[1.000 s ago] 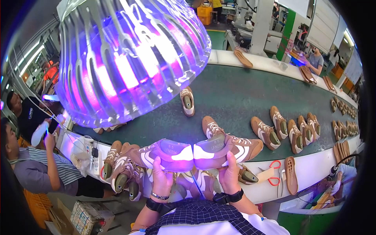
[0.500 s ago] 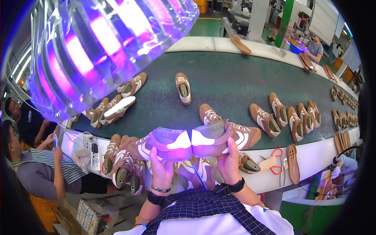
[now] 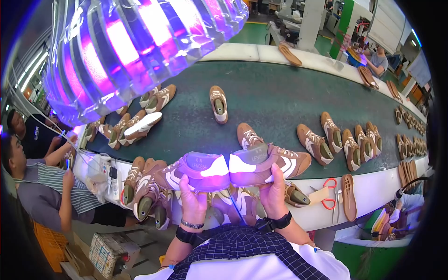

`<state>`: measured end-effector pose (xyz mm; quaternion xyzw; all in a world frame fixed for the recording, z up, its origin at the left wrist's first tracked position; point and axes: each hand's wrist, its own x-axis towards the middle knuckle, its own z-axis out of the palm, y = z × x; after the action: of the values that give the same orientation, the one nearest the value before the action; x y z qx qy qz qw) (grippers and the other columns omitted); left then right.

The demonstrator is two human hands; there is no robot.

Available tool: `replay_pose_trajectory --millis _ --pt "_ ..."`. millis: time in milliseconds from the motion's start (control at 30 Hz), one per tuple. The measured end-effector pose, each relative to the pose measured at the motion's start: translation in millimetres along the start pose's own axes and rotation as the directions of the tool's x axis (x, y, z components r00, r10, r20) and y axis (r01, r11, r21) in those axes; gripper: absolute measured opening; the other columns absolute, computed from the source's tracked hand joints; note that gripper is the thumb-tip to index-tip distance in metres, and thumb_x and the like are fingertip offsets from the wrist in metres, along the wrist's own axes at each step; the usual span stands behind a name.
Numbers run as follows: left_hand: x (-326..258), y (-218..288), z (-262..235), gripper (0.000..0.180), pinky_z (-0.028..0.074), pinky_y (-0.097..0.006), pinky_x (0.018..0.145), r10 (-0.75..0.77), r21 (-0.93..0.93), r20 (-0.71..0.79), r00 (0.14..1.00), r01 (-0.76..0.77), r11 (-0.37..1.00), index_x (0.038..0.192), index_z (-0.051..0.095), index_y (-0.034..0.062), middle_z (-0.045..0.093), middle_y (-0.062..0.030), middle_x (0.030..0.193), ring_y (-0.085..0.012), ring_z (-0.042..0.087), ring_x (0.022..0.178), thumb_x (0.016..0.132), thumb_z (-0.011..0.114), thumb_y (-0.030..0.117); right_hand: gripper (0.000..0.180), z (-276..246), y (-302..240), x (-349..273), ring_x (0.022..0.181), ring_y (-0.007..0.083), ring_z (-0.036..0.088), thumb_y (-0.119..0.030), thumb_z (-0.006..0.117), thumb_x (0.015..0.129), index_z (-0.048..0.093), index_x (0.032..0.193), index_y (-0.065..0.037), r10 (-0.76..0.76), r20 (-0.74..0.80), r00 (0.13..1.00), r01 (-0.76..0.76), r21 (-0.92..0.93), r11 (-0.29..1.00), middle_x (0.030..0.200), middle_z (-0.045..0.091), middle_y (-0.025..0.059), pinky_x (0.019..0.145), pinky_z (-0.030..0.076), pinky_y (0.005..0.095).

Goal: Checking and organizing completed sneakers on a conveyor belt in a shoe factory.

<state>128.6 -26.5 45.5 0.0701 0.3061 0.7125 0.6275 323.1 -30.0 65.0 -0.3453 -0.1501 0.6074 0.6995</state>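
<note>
OK, L hand pinches L shoe, R hand pinches R shoe, back to back; laces look done, neither's down on near ledge yet.

Brown white-striped sneaker in left hand, brown-and-white sneaker in right hand, red-handled scissors right of that hand, dark green conveyor belt beyond both hands, navy apron with white grid below.

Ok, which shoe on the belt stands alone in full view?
The shoe in the middle of the belt; the others are grouped, except one partly behind the held shoe in the right hand.
</note>
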Motion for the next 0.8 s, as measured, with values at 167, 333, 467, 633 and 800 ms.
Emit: replay_pose_trajectory --millis 167,333,467,633,800 --pt "-1.2 -0.6 -0.5 0.04 0.046 -0.037 0.091 -0.002 0.01 -0.031 1.0 0.003 1.0 0.118 0.051 0.0065 0.058 -0.0054 0.113 -0.0199 0.056 0.105 0.087 0.053 0.032 0.041 1.6 -0.7 -0.5 0.092 0.0177 0.062 -0.035 0.051 0.089 0.049 0.115 -0.004 -0.001 -0.008 1.0 0.001 -0.001 1.0 0.105 0.061 0.0082 0.075 0.054 0.0328" --pt "-0.1 -1.6 -2.0 0.041 0.046 -0.036 0.091 -0.013 0.003 -0.017 1.0 0.013 1.0 0.118 0.051 0.0065 0.058 -0.0051 0.113 -0.0197 0.056 0.105 0.087 0.053 0.032 0.039 2.6 -2.3 -1.1 0.09 0.0173 0.063 -0.035 0.05 0.09 0.05 0.114 -0.004 0.0 -0.011 1.0 0.0 -0.003 1.0 0.104 0.061 0.0081 0.071 0.055 0.031" --pt "1.4 -2.9 -2.4 0.041 0.046 -0.036 0.091 -0.01 0.002 -0.019 1.0 0.01 1.0 0.118 0.051 0.0062 0.058 -0.0053 0.114 -0.0196 0.056 0.105 0.087 0.053 0.032 0.038 -2.5 -0.5 1.1 0.089 0.0171 0.063 -0.034 0.05 0.09 0.05 0.114 -0.004 0.006 -0.004 1.0 -0.006 -0.003 1.0 0.103 0.061 0.0082 0.07 0.055 0.0307" --pt "3.1 -4.7 -3.2 0.04 0.046 -0.037 0.092 0.008 0.001 0.003 1.0 -0.008 1.0 0.118 0.051 0.006 0.058 -0.0057 0.114 -0.02 0.056 0.106 0.088 0.051 0.032 0.038 -4.4 0.1 1.4 0.093 0.0171 0.061 -0.034 0.049 0.09 0.05 0.115 -0.004 0.012 -0.011 1.0 -0.013 -0.004 1.0 0.105 0.061 0.0075 0.075 0.053 0.0318" --pt "-1.2 -4.2 -0.8 0.038 0.043 -0.034 0.093 0.01 0.013 0.001 1.0 -0.01 1.0 0.116 0.05 0.0034 0.057 -0.0059 0.112 -0.0181 0.055 0.105 0.089 0.049 0.03 0.04 -6.2 -1.1 -5.0 0.103 0.0179 0.056 -0.032 0.049 0.091 0.048 0.118 -0.004 -0.001 0.004 1.0 0.001 -0.009 1.0 0.113 0.057 0.0079 0.088 0.046 0.0349"
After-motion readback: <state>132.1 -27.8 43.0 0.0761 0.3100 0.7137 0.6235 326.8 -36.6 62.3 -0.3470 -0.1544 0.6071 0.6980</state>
